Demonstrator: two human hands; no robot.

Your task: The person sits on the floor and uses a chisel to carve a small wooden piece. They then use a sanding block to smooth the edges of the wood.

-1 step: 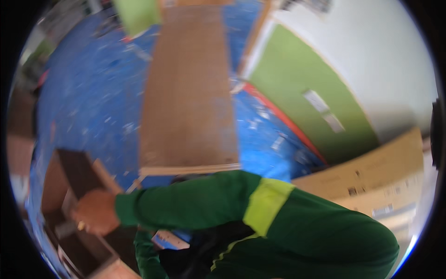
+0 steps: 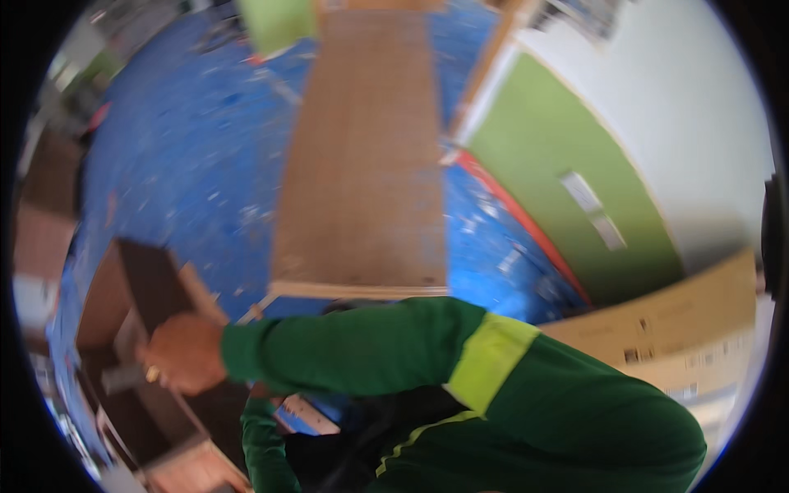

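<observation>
Where the right hand [image 2: 187, 353] grips, grey object [image 2: 123, 378] protruding leftward, brown box [image 2: 149, 283] beneath

A glossy blue floor [image 2: 197, 164] flecked with white meets a wall painted green below and white above [image 2: 534, 140], with a red strip [image 2: 526, 222] along its foot, white rectangular plates [image 2: 581, 191] and brown edge trim [image 2: 488, 62].
</observation>
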